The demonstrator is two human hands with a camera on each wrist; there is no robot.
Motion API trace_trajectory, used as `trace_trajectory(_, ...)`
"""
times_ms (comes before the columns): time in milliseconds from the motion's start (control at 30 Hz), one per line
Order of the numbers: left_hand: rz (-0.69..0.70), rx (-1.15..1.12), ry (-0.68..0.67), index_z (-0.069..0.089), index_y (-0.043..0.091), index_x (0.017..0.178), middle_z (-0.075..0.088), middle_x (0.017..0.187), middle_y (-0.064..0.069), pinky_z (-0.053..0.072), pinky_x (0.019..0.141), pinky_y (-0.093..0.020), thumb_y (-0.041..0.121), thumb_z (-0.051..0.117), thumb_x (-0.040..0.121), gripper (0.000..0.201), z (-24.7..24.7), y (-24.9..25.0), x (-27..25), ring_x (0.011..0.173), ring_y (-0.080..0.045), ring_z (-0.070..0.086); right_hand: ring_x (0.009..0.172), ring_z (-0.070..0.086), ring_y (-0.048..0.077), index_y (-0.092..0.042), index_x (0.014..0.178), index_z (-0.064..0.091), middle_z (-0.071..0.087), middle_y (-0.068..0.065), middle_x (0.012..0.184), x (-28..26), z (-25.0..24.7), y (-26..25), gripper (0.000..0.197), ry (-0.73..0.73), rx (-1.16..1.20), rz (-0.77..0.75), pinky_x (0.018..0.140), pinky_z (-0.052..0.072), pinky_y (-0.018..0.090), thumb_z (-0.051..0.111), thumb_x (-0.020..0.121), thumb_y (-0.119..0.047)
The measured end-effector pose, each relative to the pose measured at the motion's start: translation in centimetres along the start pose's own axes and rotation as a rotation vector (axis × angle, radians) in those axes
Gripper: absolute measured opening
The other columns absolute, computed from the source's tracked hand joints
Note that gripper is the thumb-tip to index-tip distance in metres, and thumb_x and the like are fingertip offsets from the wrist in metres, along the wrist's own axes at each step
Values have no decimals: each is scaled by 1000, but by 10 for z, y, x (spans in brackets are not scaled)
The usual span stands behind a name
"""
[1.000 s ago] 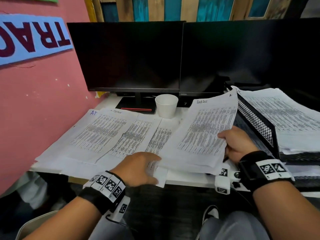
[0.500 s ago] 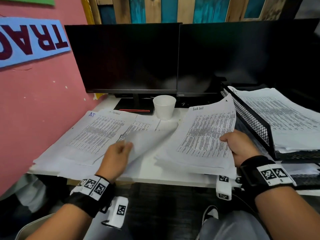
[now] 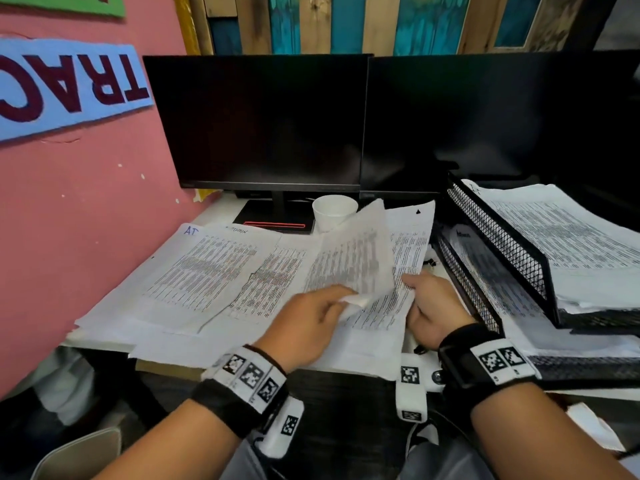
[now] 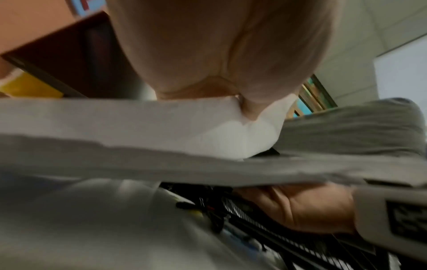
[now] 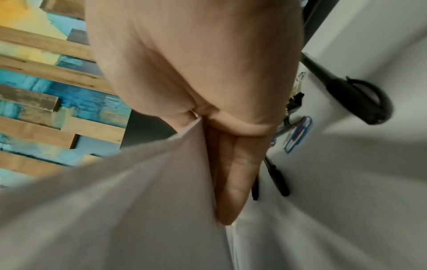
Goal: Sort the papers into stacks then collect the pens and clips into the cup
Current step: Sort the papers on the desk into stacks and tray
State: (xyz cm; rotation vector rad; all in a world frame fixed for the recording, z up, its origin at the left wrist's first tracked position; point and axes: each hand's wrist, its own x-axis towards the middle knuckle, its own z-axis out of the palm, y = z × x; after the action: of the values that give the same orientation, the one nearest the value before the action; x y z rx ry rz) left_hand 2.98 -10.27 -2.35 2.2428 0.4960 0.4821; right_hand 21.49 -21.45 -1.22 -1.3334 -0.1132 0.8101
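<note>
Printed papers [image 3: 207, 278] lie spread over the white desk. My left hand [image 3: 311, 317] pinches the lower corner of one printed sheet [image 3: 356, 258], which stands lifted and curled over the pile [image 3: 388, 306] in front of me. My right hand [image 3: 433, 306] grips that pile's right edge, thumb on top and fingers [image 5: 233, 182] under the paper [image 5: 115, 201]. A white cup [image 3: 334, 211] stands behind the lifted sheet, by the monitor stand. Under the raised papers the right wrist view shows black pens [image 5: 277, 179], a blue paper clip [image 5: 299, 135] and a black binder clip [image 5: 295, 99].
Two dark monitors [image 3: 263, 123] stand at the back of the desk. A black mesh tray [image 3: 498, 244] with stacked papers [image 3: 561, 237] sits at the right, close to my right hand. A pink wall [image 3: 86, 209] bounds the left side.
My left hand has lifted one sheet from the spread papers and carried it right, over the pile. My right hand has lowered that pile's edge and kept its grip.
</note>
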Motion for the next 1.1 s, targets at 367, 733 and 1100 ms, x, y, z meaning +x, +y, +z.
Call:
trace_trajectory(367, 7, 69, -174, 55, 48, 141, 75, 121, 2, 53, 96, -25, 53, 53, 100, 41, 18, -6, -7, 102, -9, 68, 98, 75, 39, -15, 114, 73, 79, 15, 106, 3, -7, 9, 38, -45, -315, -71, 91, 58, 62, 50, 96, 9)
trace_trajectory(733, -422, 529, -188, 35, 42, 155, 40, 159, 17, 37, 119, -44, 44, 73, 74, 90, -70, -71, -32, 144, -12, 39, 78, 69, 33, 4, 119, 63, 70, 23, 102, -2, -29, -32, 23, 51, -436, -114, 56, 60, 32, 51, 100, 8)
trace_trajectory(1100, -420, 397, 24, 76, 36, 107, 70, 70, 7, 49, 64, -24, 31, 56, 103, 21, -88, -83, -44, 69, -7, 65, 69, 63, 24, 0, 114, 61, 66, 10, 87, -20, -24, -36, 14, 76, -439, -75, 34, 44, 18, 56, 101, -1)
